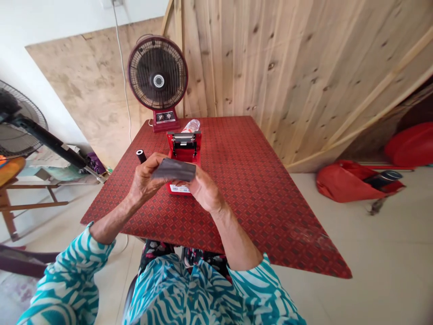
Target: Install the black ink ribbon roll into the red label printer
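Note:
My left hand (146, 178) grips the left end of a dark grey, flat rectangular piece (176, 170). It looks smooth and slightly creased, but its kind does not show. At the right end, the fingers of my right hand (207, 192) are closed on the same piece. Just behind and below it sits a red device (199, 158) with a raised lid and a black mechanism inside. A white label (181, 189) shows on its front, and my hands hide much of its middle. Beyond my left hand stands a small black roll (140, 156) with a white core.
A red patterned table (257, 189) carries these things. Behind the device lies a clear plastic bottle (192, 126). A dark red fan (158, 81) stands at the back left. Another fan (20, 119) is left of the table; a red bag (341, 180) lies at right.

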Demonstrator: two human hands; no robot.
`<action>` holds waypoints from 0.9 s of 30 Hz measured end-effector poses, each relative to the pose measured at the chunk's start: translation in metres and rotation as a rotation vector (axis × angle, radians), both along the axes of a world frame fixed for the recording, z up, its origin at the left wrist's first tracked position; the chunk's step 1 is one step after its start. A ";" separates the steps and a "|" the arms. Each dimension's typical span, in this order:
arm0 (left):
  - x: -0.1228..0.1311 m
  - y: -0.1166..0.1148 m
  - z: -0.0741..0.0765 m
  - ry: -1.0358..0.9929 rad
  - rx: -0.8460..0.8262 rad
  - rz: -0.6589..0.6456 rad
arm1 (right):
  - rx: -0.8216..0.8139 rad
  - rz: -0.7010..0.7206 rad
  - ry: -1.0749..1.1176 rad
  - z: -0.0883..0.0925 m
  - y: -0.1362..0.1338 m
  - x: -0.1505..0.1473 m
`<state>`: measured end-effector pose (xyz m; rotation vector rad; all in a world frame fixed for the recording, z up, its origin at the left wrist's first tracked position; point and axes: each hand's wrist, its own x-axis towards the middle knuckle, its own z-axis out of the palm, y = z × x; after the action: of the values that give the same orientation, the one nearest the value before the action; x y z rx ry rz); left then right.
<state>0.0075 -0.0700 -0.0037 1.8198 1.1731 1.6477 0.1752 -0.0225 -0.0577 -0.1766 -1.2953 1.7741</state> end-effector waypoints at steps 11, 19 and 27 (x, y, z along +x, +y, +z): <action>0.005 0.005 -0.008 -0.223 -0.141 0.012 | 0.191 -0.230 -0.072 0.000 0.000 0.001; -0.005 -0.005 0.004 -0.029 -0.311 -0.104 | 0.323 -0.391 -0.188 -0.002 -0.003 0.003; -0.023 0.026 0.022 -0.104 -0.333 -0.058 | 0.198 -0.875 -0.137 -0.003 0.014 0.009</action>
<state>-0.0159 -0.0440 0.0184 1.5277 1.2506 1.3992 0.1845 -0.0089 -0.0612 -0.6514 -1.2108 0.8962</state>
